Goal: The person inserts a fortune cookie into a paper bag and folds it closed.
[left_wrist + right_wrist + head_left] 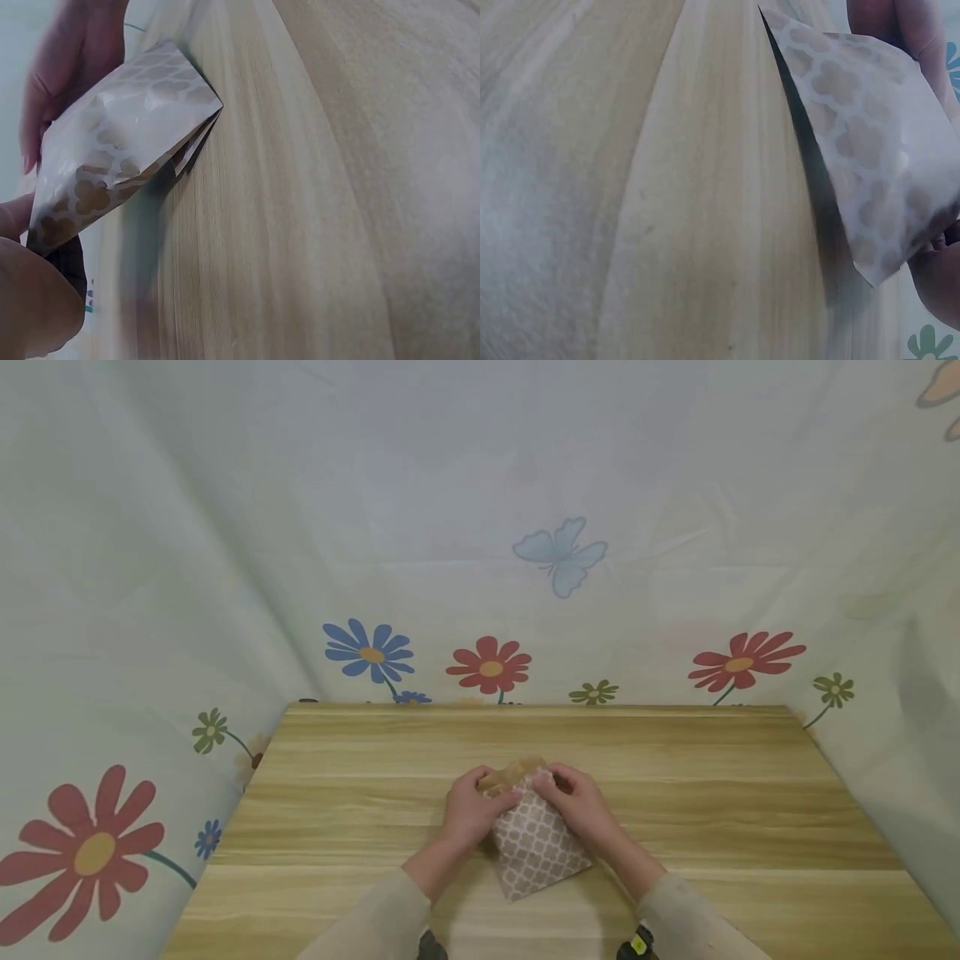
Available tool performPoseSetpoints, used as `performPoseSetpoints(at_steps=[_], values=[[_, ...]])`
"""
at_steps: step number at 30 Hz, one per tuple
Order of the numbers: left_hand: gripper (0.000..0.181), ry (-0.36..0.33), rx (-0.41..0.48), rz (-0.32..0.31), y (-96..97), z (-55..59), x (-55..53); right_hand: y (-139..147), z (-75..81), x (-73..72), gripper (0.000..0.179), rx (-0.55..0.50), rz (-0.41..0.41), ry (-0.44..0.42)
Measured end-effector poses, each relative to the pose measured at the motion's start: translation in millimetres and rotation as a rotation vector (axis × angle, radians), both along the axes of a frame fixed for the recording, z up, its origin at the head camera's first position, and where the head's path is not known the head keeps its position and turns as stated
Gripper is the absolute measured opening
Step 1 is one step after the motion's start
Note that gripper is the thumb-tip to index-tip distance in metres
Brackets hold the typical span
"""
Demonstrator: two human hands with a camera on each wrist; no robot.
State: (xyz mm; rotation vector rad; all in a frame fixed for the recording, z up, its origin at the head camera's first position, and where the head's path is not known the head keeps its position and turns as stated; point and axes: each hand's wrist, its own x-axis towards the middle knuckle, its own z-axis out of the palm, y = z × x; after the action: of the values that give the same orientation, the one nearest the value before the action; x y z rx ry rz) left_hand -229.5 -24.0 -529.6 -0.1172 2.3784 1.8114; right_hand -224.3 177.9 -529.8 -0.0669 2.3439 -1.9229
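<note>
A flat paper bag (pixel 542 853) with a beige-and-white lattice print is between the two hands, tilted, its lower corner toward the person. At its top a brown inner side (pixel 512 774) shows along the mouth. My left hand (pixel 470 810) pinches the upper left edge, thumb on the printed face and fingers behind. On the upper right edge, my right hand (pixel 583 803) pinches the bag the same way. In the left wrist view the bag (pixel 127 135) bulges a little, its lower edge parted into layers. The right wrist view shows its lower edge over the tabletop with a shadow under it.
A wooden table (pixel 360 760) with light and dark grain lies under the hands. Behind and beside it hangs a pale cloth (pixel 420 510) printed with flowers and a butterfly. Dark wrist devices (pixel 637 942) sit by the sleeves at the near edge.
</note>
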Motion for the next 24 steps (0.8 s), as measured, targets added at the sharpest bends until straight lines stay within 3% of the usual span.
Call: performPoseSetpoints(at_steps=[8,15,24], values=[[0.031,0.021,0.044,-0.038,-1.3,3.7,1.5,5.0,2.6,-3.2,0.04,0.001,0.072,-0.055],[0.032,0.001,0.079,-0.02,-0.9,4.1,1.9,1.7,5.5,-5.0,0.039,0.022,0.092,-0.05],[0.036,0.005,0.118,-0.02,-10.3,-0.2,2.5,6.4,6.5,-1.4,0.034,-0.009,0.051,-0.062]])
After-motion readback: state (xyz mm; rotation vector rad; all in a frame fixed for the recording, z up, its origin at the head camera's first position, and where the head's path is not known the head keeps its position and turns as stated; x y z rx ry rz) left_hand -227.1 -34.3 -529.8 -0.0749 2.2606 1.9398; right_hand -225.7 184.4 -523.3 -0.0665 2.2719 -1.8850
